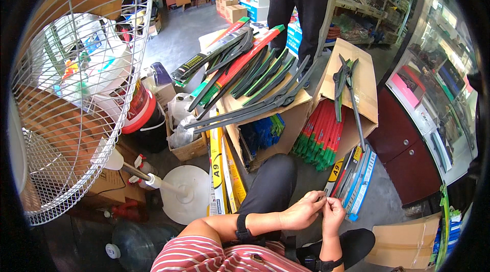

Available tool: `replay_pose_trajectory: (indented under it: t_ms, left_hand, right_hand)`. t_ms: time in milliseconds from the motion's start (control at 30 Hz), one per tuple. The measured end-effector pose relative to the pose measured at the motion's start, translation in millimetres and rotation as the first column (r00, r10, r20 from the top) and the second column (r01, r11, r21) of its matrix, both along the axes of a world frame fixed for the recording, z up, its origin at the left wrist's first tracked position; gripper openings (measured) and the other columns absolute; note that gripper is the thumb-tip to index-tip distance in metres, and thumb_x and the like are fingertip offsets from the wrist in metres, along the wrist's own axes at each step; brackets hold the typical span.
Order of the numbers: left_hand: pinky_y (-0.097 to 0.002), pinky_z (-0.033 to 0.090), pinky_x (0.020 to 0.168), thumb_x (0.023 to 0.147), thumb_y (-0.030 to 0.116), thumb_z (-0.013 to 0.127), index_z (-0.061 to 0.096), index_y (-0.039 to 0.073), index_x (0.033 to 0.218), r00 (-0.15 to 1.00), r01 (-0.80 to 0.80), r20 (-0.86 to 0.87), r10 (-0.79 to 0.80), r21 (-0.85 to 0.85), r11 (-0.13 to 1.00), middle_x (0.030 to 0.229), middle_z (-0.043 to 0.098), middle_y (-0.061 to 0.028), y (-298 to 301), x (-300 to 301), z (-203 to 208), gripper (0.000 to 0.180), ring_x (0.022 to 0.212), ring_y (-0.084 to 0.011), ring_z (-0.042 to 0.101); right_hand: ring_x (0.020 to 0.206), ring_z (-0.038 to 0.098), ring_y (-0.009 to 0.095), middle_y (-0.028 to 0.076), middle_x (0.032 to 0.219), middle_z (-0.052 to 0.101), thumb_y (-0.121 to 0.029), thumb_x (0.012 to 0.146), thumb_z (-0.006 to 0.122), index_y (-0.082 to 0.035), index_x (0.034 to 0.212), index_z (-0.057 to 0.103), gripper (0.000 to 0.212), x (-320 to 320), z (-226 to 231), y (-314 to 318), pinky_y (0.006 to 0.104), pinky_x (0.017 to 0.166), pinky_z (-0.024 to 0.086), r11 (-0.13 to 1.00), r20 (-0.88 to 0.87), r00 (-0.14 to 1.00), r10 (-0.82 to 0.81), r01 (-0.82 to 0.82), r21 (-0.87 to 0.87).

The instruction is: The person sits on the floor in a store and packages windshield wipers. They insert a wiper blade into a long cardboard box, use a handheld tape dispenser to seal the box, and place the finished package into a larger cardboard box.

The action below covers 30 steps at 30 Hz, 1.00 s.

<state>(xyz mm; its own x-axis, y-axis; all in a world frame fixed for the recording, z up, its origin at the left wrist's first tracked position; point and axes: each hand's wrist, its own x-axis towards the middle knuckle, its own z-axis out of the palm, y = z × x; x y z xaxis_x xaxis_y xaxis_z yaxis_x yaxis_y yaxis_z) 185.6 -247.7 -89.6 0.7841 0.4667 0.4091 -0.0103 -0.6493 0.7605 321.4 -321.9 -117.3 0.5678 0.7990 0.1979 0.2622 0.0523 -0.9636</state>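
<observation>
Above my lap, my left hand [302, 211] and my right hand [333, 216] meet with fingertips pinched together. Whatever small thing they hold between them is too small to make out. Past my knees lie several black wiper blades [265, 103], fanned over the top of a cardboard box [297, 110]. Among them is a red and green wiper sleeve [250, 57]. Two wiper blades [341, 85] rest on a second cardboard box [363, 79], which is packed with red and green sleeves [321, 131]. Blue and yellow wiper packs [363, 182] lie just beyond my right hand.
A wire-caged fan [76, 93] on a round white base [186, 195] stands at the left. Near it are a red bucket [138, 106] and a large clear water bottle [138, 244]. A person in dark trousers [298, 4] stands behind the boxes. A glass display cabinet [434, 83] borders the right.
</observation>
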Motion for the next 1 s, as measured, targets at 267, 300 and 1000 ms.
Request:
replay_pose_trajectory:
  t_ms: [267,300,1000]
  left_hand:
    - [-0.0445,0.034,0.101,0.071,-0.001,0.061,0.046,-0.005,0.125,0.993,0.111,0.055,-0.107,-0.070,0.991,0.128,0.041,-0.0249,6,-6,-3,0.056,0.119,-0.0405,0.040]
    - [-0.0445,0.034,0.101,0.071,-0.001,0.061,0.046,-0.004,0.126,0.990,0.134,0.066,-0.127,-0.102,0.986,0.128,0.042,-0.0245,8,-7,-3,0.056,0.119,-0.0404,0.040]
    - [-0.0395,0.036,0.097,0.074,-0.003,0.061,0.058,0.001,0.117,0.979,0.190,0.103,-0.178,-0.134,0.972,0.117,0.052,-0.0154,14,-3,8,0.043,0.113,-0.0320,0.048]
  right_hand:
    - [0.062,0.049,0.004,-0.002,0.072,0.056,-0.002,0.088,0.059,-0.003,0.082,0.055,0.007,7,-9,-7,0.0193,0.055,0.041,0.999,0.114,0.993,0.038,-0.040,0.018]
    - [0.062,0.050,0.004,-0.001,0.072,0.056,-0.003,0.088,0.059,-0.002,0.083,0.056,0.006,8,-9,-8,0.0196,0.056,0.041,0.999,0.074,0.996,0.047,-0.049,0.018]
    - [0.062,0.046,0.003,-0.004,0.067,0.052,0.000,0.081,0.061,-0.001,0.079,0.058,0.004,7,10,-15,0.0203,0.056,0.039,0.998,0.019,0.998,0.053,-0.054,0.021]
